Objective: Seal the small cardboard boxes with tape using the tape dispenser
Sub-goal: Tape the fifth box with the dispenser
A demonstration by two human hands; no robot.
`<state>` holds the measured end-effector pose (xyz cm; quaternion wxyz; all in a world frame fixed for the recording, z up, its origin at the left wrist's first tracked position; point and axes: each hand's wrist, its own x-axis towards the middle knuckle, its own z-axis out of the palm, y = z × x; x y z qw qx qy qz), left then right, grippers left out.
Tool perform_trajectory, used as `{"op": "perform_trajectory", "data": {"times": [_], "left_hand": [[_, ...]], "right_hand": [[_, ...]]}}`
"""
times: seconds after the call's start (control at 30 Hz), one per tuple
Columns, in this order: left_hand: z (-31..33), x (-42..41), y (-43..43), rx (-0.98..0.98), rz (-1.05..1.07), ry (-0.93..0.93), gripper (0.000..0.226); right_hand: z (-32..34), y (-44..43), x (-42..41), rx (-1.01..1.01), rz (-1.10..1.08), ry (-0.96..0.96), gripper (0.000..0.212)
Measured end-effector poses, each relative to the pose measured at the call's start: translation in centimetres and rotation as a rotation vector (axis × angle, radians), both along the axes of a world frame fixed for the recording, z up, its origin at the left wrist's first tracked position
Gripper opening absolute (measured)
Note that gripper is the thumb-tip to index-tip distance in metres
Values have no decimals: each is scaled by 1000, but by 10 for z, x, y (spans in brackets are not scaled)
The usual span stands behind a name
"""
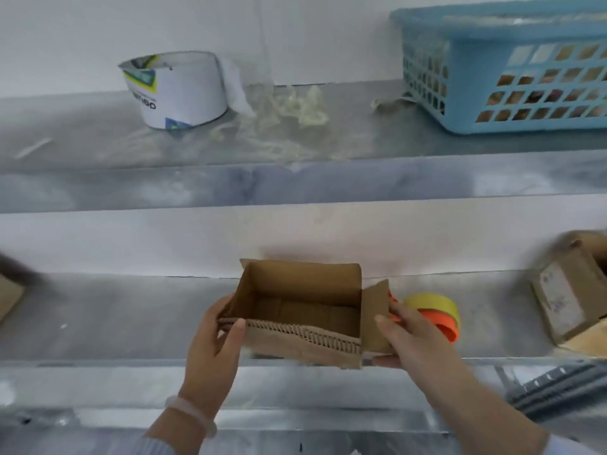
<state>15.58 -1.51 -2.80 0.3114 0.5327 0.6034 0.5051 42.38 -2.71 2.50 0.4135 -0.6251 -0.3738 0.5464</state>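
A small open cardboard box (pixel 300 310) sits at the front of the lower metal shelf (pixel 131 320), its flaps up and its near wall torn so the corrugation shows. My left hand (pixel 216 343) grips its left end, thumb on the torn front edge. My right hand (pixel 410 339) holds the right side flap and the lower right corner. Just behind my right hand lies the orange tape dispenser (pixel 443 323) with a yellow tape roll (pixel 433 305), partly hidden by the flap.
Another cardboard box (pixel 571 297) lies tilted at the shelf's right end, and a box corner (pixel 10 297) shows at the far left. The upper shelf holds a white paper roll (pixel 177 87), crumpled tape scraps (pixel 289 103) and a blue plastic basket (pixel 505 67).
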Motion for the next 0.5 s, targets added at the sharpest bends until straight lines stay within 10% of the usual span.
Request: {"op": "perform_trajectory", "data": {"times": [0.3, 0.5], "left_hand": [[-29, -39, 6, -207, -174, 220, 33], [-32, -47, 22, -215, -268, 408, 14]], "right_hand": [[-53, 17, -19, 106, 494, -643, 70], [-61, 32, -24, 222, 594, -865, 50]]}}
